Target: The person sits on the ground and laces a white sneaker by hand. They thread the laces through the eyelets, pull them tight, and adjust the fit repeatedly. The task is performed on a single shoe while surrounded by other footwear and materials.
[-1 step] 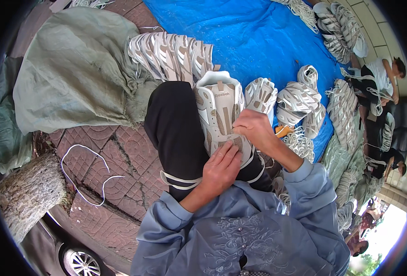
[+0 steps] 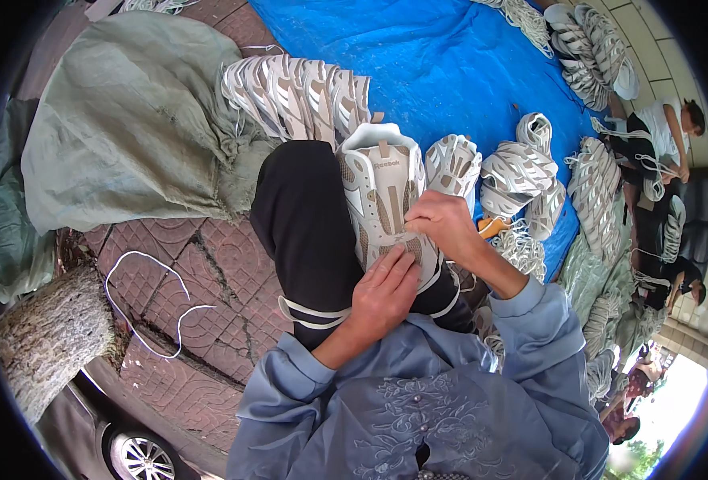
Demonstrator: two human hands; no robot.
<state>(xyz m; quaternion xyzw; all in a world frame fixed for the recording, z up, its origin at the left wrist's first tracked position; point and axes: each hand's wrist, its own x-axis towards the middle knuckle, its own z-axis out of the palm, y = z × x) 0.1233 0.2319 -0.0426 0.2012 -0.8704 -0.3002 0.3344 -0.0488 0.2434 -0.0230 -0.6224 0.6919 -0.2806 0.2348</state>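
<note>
A beige and white shoe upper (image 2: 386, 192) with brown mesh panels lies across my lap, its collar pointing away from me and its lace holes unlaced. My left hand (image 2: 384, 296) holds down its toe part, with the fingers reaching to the foot of the lace opening. Just to the right, my right hand (image 2: 444, 224) is closed in a pinch at the edge of the lace opening; what sits between its fingertips is too small to make out. White cord (image 2: 314, 314) is looped round my dark-trousered legs, below the upper.
Stacked shoe uppers (image 2: 298, 96) lie beyond my left knee. More uppers (image 2: 520, 172) and an orange-handled object (image 2: 494, 228) rest on the right on a blue tarp (image 2: 450, 72). A large sack (image 2: 130, 120), loose cord (image 2: 180, 320) and a stone block (image 2: 54, 336) are left. People (image 2: 666, 136) sit far right.
My hands and the shoe upper stay where they were. At the right rim, a seated person's arm has shifted a little.
</note>
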